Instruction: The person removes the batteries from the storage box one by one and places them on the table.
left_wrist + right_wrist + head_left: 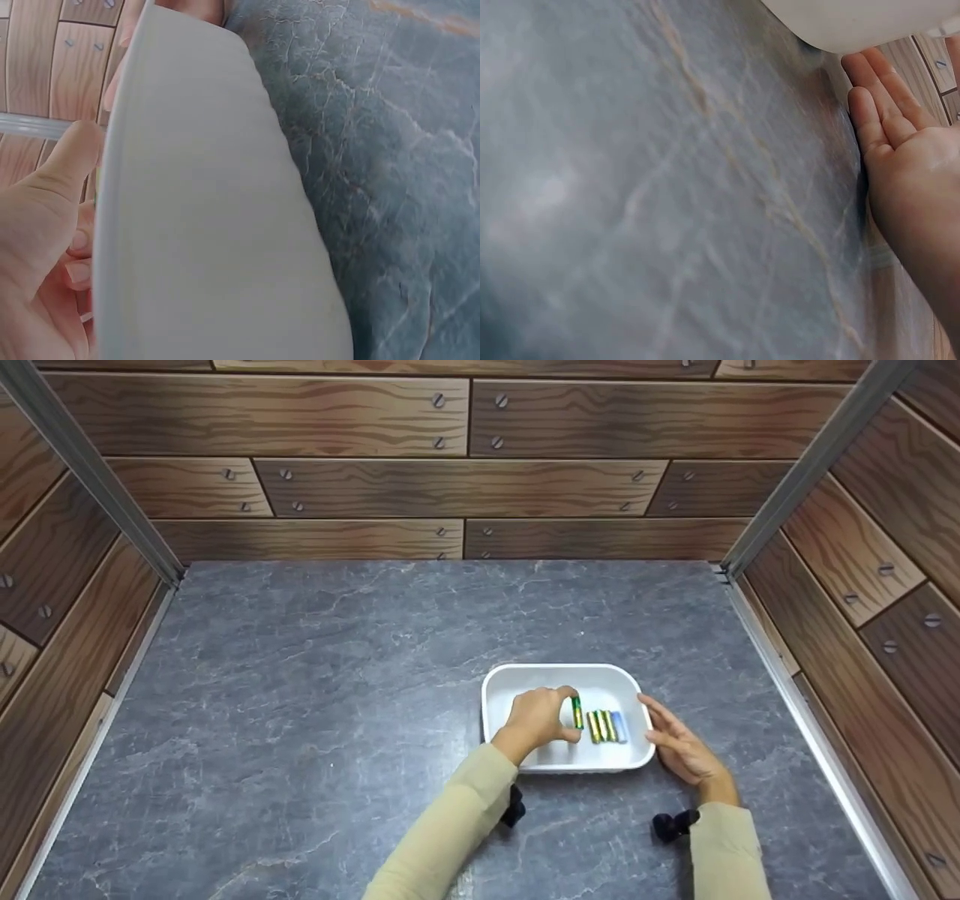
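A white rectangular plastic tub (561,666) stands on the table. My left hand (538,715) reaches in over its left part and pinches a green-and-gold battery (577,712) between thumb and fingers. To the right of that battery, several gold-and-green batteries (601,727) lie side by side on the tub's floor, along with a blue piece (619,727) at their right end. My right hand (679,748) is at the tub's right end, fingers fairly straight against the outside. The tub's side wall (202,187) hides most of the held battery in the left wrist view.
The grey marbled tabletop (300,697) extends around the tub. Wood-patterned walls (360,487) enclose it at the back and both sides, with metal rails (825,780) along the side edges. Black wrist mounts (514,808) hang under both sleeves near the tub's front.
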A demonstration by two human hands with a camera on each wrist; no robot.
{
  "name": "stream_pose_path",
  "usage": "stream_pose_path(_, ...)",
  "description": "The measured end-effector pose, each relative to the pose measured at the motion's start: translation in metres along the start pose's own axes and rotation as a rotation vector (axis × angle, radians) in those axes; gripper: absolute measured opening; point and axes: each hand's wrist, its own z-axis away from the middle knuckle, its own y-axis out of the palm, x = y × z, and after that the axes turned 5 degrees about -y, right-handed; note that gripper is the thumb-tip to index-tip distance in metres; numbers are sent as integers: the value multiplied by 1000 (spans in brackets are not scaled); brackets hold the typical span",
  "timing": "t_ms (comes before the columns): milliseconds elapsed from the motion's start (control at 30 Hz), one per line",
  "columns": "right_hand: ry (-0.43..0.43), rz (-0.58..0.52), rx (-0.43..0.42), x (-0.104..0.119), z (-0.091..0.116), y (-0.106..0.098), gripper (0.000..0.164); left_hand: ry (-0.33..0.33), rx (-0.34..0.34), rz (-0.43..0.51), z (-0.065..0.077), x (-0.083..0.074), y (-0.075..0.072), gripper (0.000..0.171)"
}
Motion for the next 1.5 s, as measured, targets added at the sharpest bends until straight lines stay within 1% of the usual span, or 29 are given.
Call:
stream_pose_path(100, -6, -20, 9, -3, 4, 0, 59, 20, -15, 10, 6, 3, -3, 62)
stream_pose_path(233, -16, -30, 11, -4, 4, 1, 58, 56, -71, 8, 13, 10, -10, 62)
stream_pose_path(367, -25, -30, 7, -3, 1, 0, 58, 90, -130, -8, 16, 18, -18, 62)
stream_pose_path(467, -25, -28, 2, -1, -1, 0, 57, 108, -149, 4, 18, 25, -23, 61)
stream_pose_path(567, -19, -15, -1, 2, -2, 1, 56, 103, -155, 22, 20, 32, -28, 61)
stream_pose_path(700, 8, 22, -36, 6, -5, 2, 59, 82, -153, 64, 22, 40, -36, 60)
stream_pose_path(833, 28, 39, -70, 6, -4, 3, 62, 77, -155, 103, 25, 49, -39, 59)
stream_pose_path(1067, 25, 32, -42, 2, -1, 1, 59, 66, -160, 143, 35, 67, -40, 60)
stream_pose_path(1300, 16, 12, -52, 2, 0, 1, 60, 66, -212, 160, 46, 89, -41, 58)
stream_pose_path(1500, 12, 3, -49, 1, 2, 3, 60, 56, -227, 196, 54, 108, -39, 59)
